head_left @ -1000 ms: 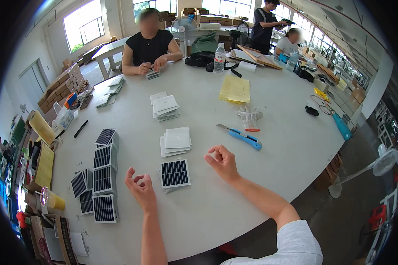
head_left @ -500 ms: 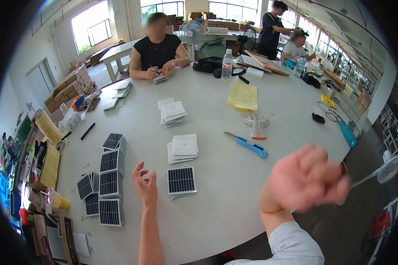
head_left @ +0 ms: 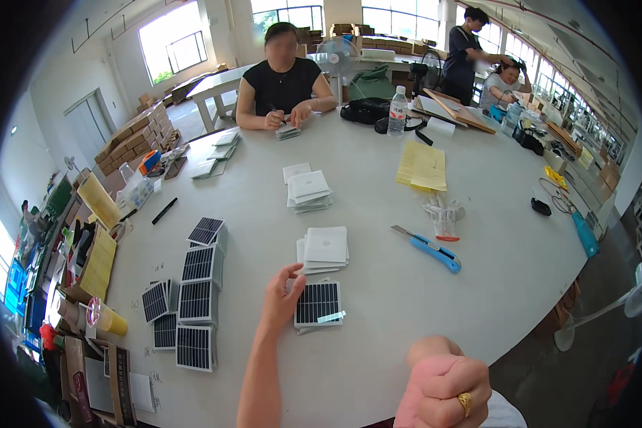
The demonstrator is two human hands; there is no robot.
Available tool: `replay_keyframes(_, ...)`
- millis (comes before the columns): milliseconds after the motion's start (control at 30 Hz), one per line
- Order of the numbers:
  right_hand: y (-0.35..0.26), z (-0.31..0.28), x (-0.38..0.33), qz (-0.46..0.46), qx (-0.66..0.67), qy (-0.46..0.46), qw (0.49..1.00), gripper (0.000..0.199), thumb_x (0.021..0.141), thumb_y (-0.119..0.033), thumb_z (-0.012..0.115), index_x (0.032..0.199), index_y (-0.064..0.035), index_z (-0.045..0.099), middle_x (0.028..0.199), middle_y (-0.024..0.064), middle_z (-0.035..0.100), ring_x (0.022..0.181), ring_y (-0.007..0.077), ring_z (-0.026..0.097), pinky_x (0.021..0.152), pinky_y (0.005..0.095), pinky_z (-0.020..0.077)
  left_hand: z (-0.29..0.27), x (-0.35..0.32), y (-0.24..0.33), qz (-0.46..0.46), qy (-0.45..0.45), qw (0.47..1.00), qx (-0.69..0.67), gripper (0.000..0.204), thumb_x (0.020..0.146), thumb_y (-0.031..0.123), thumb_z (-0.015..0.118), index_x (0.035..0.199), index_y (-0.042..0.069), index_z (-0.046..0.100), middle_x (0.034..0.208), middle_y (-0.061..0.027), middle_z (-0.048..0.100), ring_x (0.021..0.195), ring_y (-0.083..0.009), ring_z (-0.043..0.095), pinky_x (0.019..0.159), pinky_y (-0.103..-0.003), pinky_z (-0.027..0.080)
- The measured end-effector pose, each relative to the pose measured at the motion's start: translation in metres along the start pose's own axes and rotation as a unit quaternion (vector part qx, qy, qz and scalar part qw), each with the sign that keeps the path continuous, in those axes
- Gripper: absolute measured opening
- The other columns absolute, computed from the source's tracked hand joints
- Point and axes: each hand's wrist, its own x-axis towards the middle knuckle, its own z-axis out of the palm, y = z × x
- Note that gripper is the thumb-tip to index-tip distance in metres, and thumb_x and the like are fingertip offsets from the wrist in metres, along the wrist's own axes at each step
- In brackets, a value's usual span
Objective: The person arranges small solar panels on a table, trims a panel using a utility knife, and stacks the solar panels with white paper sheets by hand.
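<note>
Beside the left edge of a small stack topped by a dark solar panel (head_left: 317, 303), my left hand (head_left: 284, 296) has its fingers loosely bent and apart, with nothing visible in them. I cannot tell whether it touches the panel. A pale shiny strip (head_left: 332, 317) lies across that panel's lower right part. My right hand (head_left: 446, 389), with a gold ring, is a closed fist near the table's front edge; whatever it may hold is hidden. Just beyond the panel is a stack of white square pieces (head_left: 326, 245). Several stacks of solar panels (head_left: 196, 299) stand to the left.
A blue utility knife (head_left: 435, 253) lies blade out at right, near a yellow paper pad (head_left: 421, 166). Farther off are more white square pieces (head_left: 309, 185) and a water bottle (head_left: 397, 113). Across the table, a person (head_left: 282, 85) holds a pen. A drink cup (head_left: 107, 317) stands at left.
My left hand has moved right, up to the solar panel. My right fist has come down toward the front edge. The pale strip now shows on the panel. The whole view has shifted slightly.
</note>
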Motion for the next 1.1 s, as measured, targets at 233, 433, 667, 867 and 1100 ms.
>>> replay_keyframes(233, 0.019, -0.009, 0.004, 0.022, 0.119, -0.243, 0.962, 0.017, 0.066, -0.006, 0.062, 0.082, -0.0123, 0.062, 0.058, -0.0040, 0.036, 0.046, 0.0099, 0.032, 0.040, 0.0222, 0.0238, -0.005, -0.011, 0.011, 0.072, -0.049, 0.991, 0.105, 0.022, 0.085, 0.023, 0.062, 0.102, 0.009, 0.066, 0.096, -0.0031, 0.068, 0.094, -0.0205, 0.057, 0.085, -0.032, 0.043)
replay_keyframes(433, 0.040, 0.021, -0.097, 0.302, 0.008, -0.307, 0.903, 0.011, 0.071, -0.009, 0.061, 0.082, -0.0117, 0.062, 0.064, -0.0015, 0.045, 0.053, 0.0145, 0.048, 0.043, 0.0282, 0.0382, -0.013, -0.001, 0.010, 0.027, -0.115, 0.993, 0.026, 0.027, 0.082, 0.020, 0.065, 0.105, 0.006, 0.063, 0.101, -0.0073, 0.065, 0.102, -0.0234, 0.053, 0.090, -0.035, 0.042)
replay_keyframes(667, 0.018, 0.004, -0.188, 0.566, -0.059, -0.473, 0.673, 0.038, 0.087, -0.036, 0.057, 0.117, -0.0123, 0.058, 0.119, 0.0054, 0.053, 0.100, 0.0254, 0.059, 0.081, 0.0397, 0.0487, -0.035, -0.011, 0.039, -0.023, -0.220, 0.955, 0.199, 0.093, 0.055, 0.047, 0.081, 0.131, 0.008, 0.043, 0.127, -0.0085, 0.047, 0.122, -0.0279, 0.037, 0.104, -0.039, 0.031)
replay_keyframes(867, 0.019, 0.001, -0.192, 0.577, 0.008, -0.548, 0.606, 0.046, 0.085, -0.041, 0.058, 0.119, -0.0100, 0.056, 0.120, 0.0084, 0.054, 0.105, 0.0282, 0.056, 0.086, 0.0407, 0.0468, -0.027, -0.023, 0.061, -0.002, -0.283, 0.905, 0.318, 0.114, 0.046, 0.039, 0.085, 0.139, 0.007, 0.027, 0.131, -0.0138, 0.038, 0.124, -0.0333, 0.032, 0.104, -0.043, 0.031)
replay_keyframes(1100, 0.031, -0.004, -0.188, 0.609, 0.052, -0.565, 0.555, 0.053, 0.081, -0.040, 0.064, 0.120, -0.0066, 0.054, 0.116, 0.0117, 0.053, 0.104, 0.0303, 0.055, 0.089, 0.0397, 0.0452, -0.016, -0.023, 0.054, 0.038, -0.255, 0.927, 0.272, 0.103, 0.047, 0.022, 0.081, 0.135, 0.010, 0.031, 0.125, -0.0141, 0.040, 0.116, -0.0345, 0.036, 0.101, -0.040, 0.037)
